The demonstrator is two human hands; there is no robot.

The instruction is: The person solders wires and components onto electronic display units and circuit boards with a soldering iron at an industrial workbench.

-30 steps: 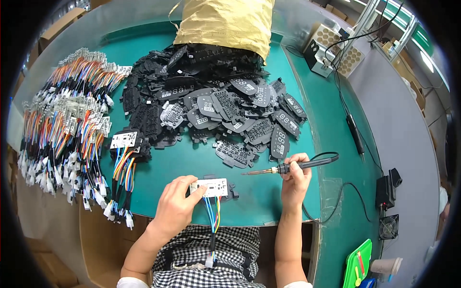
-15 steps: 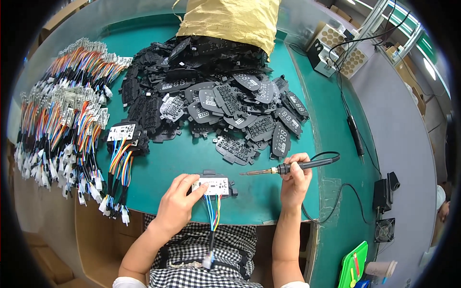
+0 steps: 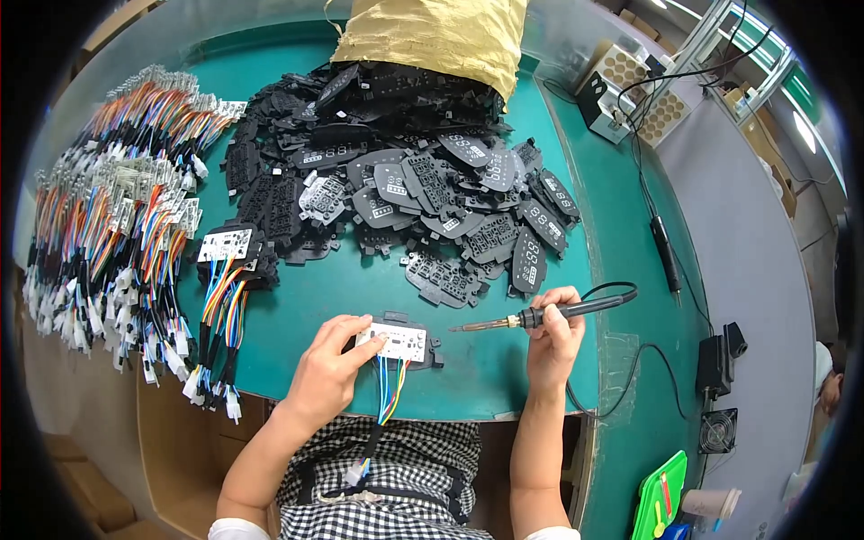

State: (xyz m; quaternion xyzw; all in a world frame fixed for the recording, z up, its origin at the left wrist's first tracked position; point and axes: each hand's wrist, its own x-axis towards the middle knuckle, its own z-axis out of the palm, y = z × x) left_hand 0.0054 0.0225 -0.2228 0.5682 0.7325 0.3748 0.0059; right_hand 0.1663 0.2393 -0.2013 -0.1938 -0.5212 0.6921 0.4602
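My left hand (image 3: 328,369) rests on a small white circuit board (image 3: 392,341) that lies on a black plastic panel near the table's front edge. Coloured wires (image 3: 389,396) hang from the board over the edge, ending in a white plug. My right hand (image 3: 553,337) grips a soldering iron (image 3: 540,316) by its black handle. The iron's tip points left and hovers a little to the right of the board, not touching it.
A heap of black plastic panels (image 3: 405,162) fills the middle of the green table (image 3: 504,378), spilling from a yellow sack (image 3: 436,36). Bundles of boards with coloured wires (image 3: 117,225) lie at the left. A soldering stand (image 3: 630,99), a second iron (image 3: 666,252) and a small fan (image 3: 717,430) sit right.
The view has shifted slightly. My hands, the board and the soldering iron stay in nearly the same places.
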